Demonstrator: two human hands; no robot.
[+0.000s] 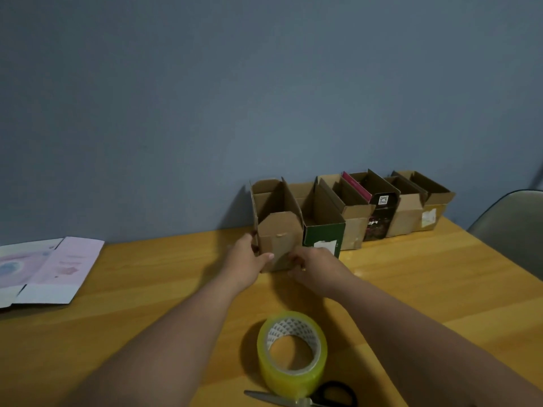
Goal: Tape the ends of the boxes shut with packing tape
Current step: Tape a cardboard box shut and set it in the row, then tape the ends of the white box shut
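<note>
A row of open cardboard boxes stands along the wall at the back of the wooden table (152, 292). The leftmost brown box (277, 230) has its flaps up and one front flap hanging down. My left hand (249, 261) grips its lower left corner, thumb on the front. My right hand (311, 267) holds its lower right front with curled fingers. A roll of yellowish clear packing tape (292, 352) stands on the table near me, between my forearms.
Next to the held box stand a green box (324, 235), a brown box (352, 221), a black box (379, 218) and two more brown boxes (417, 210). Scissors (305, 399) lie by the tape. A flattened pink carton (44, 270) lies at left. A grey chair (511, 224) is at right.
</note>
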